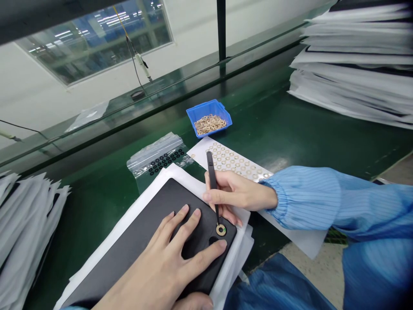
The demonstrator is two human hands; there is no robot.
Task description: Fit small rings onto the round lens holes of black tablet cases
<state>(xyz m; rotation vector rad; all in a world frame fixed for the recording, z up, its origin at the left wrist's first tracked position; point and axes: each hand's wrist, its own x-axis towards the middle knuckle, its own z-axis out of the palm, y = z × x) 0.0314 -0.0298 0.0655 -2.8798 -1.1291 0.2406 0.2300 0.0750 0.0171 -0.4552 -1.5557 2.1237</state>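
Observation:
My left hand (171,254) lies spread on a flat black panel (129,241), pressing its surface with fingers apart. Pinched in my right hand (238,191) is a pair of black tweezers (211,174), pointing down. Their tips touch a tan ring (221,230) with a small green mark, at the panel's right corner. Beside that ring, a dark round opening (213,240) shows next to my left index finger. White sheets (180,174) lie under the panel. Behind my right hand, a white sheet of pale rings (226,157) stretches partly under my right sleeve.
A blue bin (227,118) holds many small tan rings. Left of it lies a clear zip bag (155,150) with black rings. Stacks of sheet-wrapped panels stand at the left (29,224) and far right (351,82) of the green table (267,112). A screwdriver-like tool (142,64) hangs behind.

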